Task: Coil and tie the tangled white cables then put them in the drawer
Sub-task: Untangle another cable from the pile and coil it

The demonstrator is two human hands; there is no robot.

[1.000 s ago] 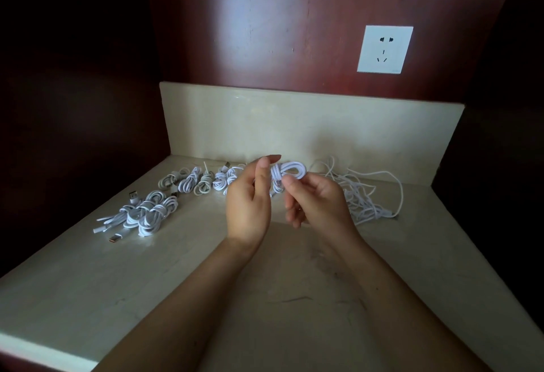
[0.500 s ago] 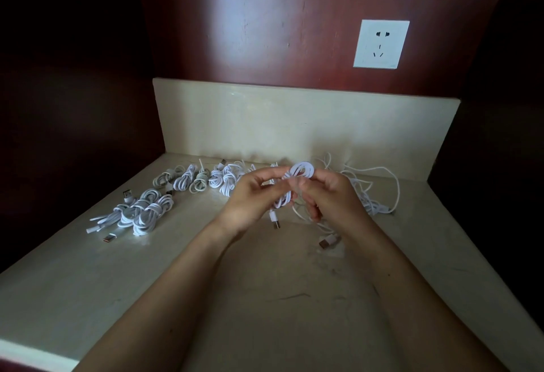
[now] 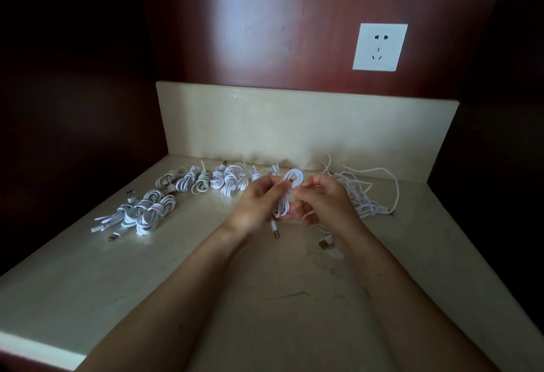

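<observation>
Both hands hold one coiled white cable above the middle of the countertop. My left hand pinches the coil from the left, and my right hand pinches it from the right. Its loop sticks up between the fingertips, and a plug end hangs below. A second plug lies under my right wrist. A tangled pile of white cables lies just right of my right hand. Several tied coils sit in a row at the back left, and more tied coils lie nearer the left edge.
A cream backsplash runs behind the cables, with a white wall socket on the red-brown panel above. Dark walls close in on both sides. The countertop's front edge is at the lower left. No drawer is in view.
The hands lowered the coil toward the countertop and drew together around it. My left thumb, raised a second ago, now pinches the coil. The cable's plug ends now hang below.
</observation>
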